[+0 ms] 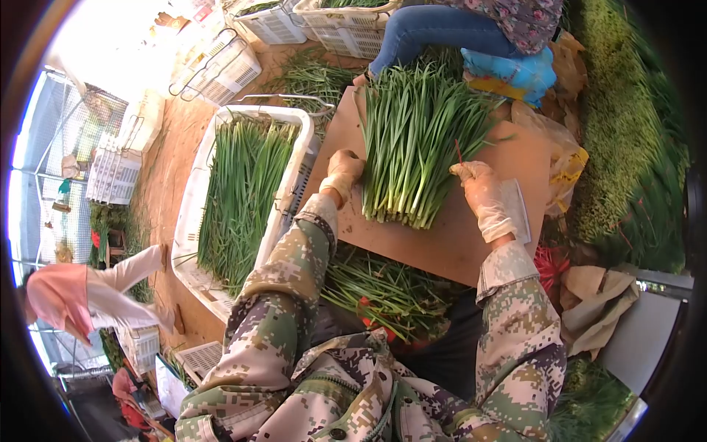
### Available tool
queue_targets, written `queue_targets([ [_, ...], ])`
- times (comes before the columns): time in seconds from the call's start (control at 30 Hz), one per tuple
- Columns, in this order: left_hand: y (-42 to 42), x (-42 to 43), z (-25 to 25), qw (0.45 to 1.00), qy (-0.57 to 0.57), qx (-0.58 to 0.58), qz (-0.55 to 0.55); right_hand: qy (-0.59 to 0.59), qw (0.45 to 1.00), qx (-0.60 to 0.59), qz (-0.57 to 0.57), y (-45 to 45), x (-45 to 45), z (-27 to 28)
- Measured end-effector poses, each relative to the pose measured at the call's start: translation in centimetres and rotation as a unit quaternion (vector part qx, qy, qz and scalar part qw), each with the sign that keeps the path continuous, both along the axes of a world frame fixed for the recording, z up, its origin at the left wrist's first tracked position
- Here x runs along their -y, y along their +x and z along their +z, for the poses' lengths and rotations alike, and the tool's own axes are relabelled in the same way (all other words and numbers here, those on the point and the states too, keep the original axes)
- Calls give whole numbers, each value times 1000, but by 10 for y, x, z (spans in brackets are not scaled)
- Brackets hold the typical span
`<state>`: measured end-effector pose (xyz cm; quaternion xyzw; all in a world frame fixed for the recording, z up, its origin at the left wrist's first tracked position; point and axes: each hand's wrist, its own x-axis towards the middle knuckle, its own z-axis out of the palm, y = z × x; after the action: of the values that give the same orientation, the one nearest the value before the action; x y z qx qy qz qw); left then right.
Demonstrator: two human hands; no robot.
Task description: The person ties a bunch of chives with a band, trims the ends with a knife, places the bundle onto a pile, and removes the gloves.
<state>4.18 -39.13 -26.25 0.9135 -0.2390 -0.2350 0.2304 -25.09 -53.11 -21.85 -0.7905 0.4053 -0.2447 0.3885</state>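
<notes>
Green bunch [420, 140] flat on my board [456, 243], stem ends [401, 212] toward me, likely for easy reach; my right hand [477, 188] pinches a red tie [458, 150], left hand [344, 169] clenched, contents hidden.

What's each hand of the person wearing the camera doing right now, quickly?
Left hand: curled closed beside the greens; can't tell if it holds anything.
Right hand: closed, pinching a thin red tie.
</notes>
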Motion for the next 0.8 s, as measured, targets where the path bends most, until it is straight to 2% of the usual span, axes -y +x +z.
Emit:
queue_targets([
  [0.03, 3, 1, -5, 995, -56, -57, 62, 0, 1000, -1, 0, 1, 2, -3],
  [0.07, 6, 3, -9, 995, -55, -57, 63, -48, 998, 36, 10, 2, 5, -6],
  [0.1, 6, 4, -7, 986, -82, -109, 94, -96, 993, 73, 20, 3, 6, -7],
  [0.13, 4, 5, -2, 973, -108, -160, 124, -94, 993, 73, 22, 6, 1, 7],
  [0.17, 2, 5, 2, 973, -106, -160, 125, 62, 994, 87, 9, 7, -4, 20],
  [0.2, -3, 6, 11, 962, -137, -190, 140, 215, 972, 99, -4, 9, -8, 28],
  [0.23, -4, 7, 19, 948, -168, -220, 155, 268, 953, 136, 21, 11, -10, 24],
  [0.33, 0, 12, 37, 950, -165, -240, 114, 307, 933, 177, 65, 17, -9, 17],
  [0.37, -2, 15, 37, 964, -151, -192, 105, 322, 922, 202, 69, 19, -8, 16],
  [0.4, -4, 21, 45, 965, -151, -190, 103, 322, 922, 205, 67, 21, -8, 18],
  [0.43, -7, 27, 58, 997, -60, -38, -1, 303, 929, 199, 72, 25, -10, 22],
  [0.47, -12, 33, 72, 987, 32, 115, -106, 284, 936, 193, 77, 29, -14, 26],
  [0.5, -14, 40, 78, 984, 42, 130, -114, 301, 933, 184, 70, 33, -20, 34],
  [0.6, -34, 55, 104, 972, 12, 180, -152, 244, 955, 87, 141, 45, -30, 26],
  [0.67, -49, 61, 125, 969, -1, 184, -166, 263, 949, 115, 128, 55, -41, 24],
  [0.73, -62, 66, 138, 964, 24, 187, -190, 341, 925, 130, 108, 55, -46, 34],
  [0.8, -73, 72, 138, 957, 25, 200, -208, 309, 934, 124, 130, 61, -52, 20],
])
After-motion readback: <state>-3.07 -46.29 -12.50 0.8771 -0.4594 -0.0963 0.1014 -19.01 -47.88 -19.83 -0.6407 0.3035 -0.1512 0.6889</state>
